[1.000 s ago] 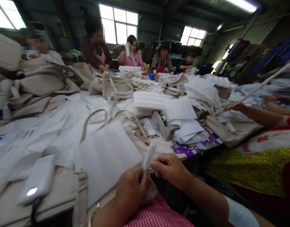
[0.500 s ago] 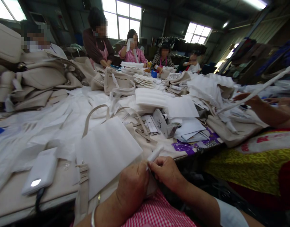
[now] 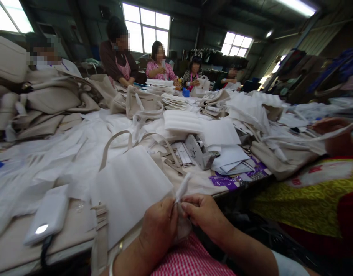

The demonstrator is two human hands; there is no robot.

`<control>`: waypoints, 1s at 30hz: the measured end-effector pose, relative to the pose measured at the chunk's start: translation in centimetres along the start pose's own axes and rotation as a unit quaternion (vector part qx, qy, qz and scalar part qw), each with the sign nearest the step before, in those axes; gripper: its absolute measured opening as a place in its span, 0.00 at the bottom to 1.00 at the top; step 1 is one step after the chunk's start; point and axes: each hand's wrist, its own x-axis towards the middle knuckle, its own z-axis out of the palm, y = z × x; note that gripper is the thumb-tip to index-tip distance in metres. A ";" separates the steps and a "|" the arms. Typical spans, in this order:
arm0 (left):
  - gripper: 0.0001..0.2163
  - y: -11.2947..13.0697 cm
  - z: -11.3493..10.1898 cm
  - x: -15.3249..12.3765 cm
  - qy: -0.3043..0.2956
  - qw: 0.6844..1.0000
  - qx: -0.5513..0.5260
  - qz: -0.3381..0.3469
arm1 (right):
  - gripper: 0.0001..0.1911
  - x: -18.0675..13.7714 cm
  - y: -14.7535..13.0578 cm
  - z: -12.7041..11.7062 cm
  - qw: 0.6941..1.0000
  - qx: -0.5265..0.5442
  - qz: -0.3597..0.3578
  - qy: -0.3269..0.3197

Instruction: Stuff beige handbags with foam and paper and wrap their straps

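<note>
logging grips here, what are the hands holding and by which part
Left hand and right hand pinch thin white material just below its narrow raised end.

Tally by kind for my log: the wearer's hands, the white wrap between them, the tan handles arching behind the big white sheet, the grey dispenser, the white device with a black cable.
Hands: 2 (left hand, right hand)
White wrap: 1
Handles: 2
Grey dispenser: 1
White device: 1
Total: 7

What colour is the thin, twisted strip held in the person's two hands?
White: the thin, twisted strip shows best in the head view, the only one.
</note>
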 end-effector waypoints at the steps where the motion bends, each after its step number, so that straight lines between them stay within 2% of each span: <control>1: 0.08 0.1 -0.1 0.0 -0.003 0.999 -0.026 -0.023 | 0.11 0.0 0.1 0.1 1.000 0.019 0.010 0.005; 3: 0.08 0.4 -0.4 0.2 -0.019 0.992 -0.096 -0.076 | 0.16 0.2 0.2 0.3 0.999 0.027 0.008 0.021; 5: 0.09 0.6 -0.8 0.4 -0.051 0.969 -0.196 -0.139 | 0.14 0.4 0.1 0.4 0.999 0.002 -0.017 0.027; 7: 0.11 0.6 -1.2 0.7 -0.092 0.927 -0.308 -0.194 | 0.10 0.7 -0.1 0.3 0.998 -0.028 -0.047 0.015; 10: 0.12 0.2 -1.7 1.0 -0.139 0.845 -0.455 -0.245 | 0.09 1.2 0.0 -0.1 0.994 -0.057 -0.089 -0.024; 14: 0.11 -0.4 -2.1 1.2 -0.166 0.742 -0.583 -0.288 | 0.12 2.4 1.1 -0.7 0.983 -0.015 -0.162 -0.079; 16: 0.11 -0.5 -2.3 1.3 -0.172 0.710 -0.608 -0.310 | 0.11 2.9 1.8 -0.9 0.976 -0.005 -0.200 -0.090; 18: 0.13 -0.5 -2.5 1.3 -0.176 0.696 -0.615 -0.326 | 0.11 3.3 2.3 -1.0 0.974 0.000 -0.208 -0.096; 22: 0.13 -0.4 -2.5 1.2 -0.178 0.695 -0.608 -0.339 | 0.17 3.2 2.8 -0.6 0.975 0.046 -0.178 -0.126; 24: 0.12 -0.3 -2.3 1.1 -0.181 0.700 -0.601 -0.341 | 0.17 3.0 2.9 -0.2 0.980 0.050 -0.153 -0.119; 26: 0.11 -0.3 -2.1 1.0 -0.185 0.719 -0.583 -0.331 | 0.18 3.0 2.8 0.2 0.988 0.032 -0.118 -0.097; 27: 0.11 -0.2 -2.3 1.0 -0.186 0.745 -0.557 -0.315 | 0.17 3.1 2.8 0.3 0.991 0.016 -0.103 -0.084; 28: 0.11 0.0 -2.6 1.0 -0.185 0.787 -0.513 -0.288 | 0.18 3.3 2.8 0.5 0.993 0.001 -0.092 -0.072; 30: 0.11 0.3 -3.9 0.9 -0.172 0.888 -0.375 -0.202 | 0.20 3.8 3.0 0.6 0.996 -0.023 -0.072 -0.054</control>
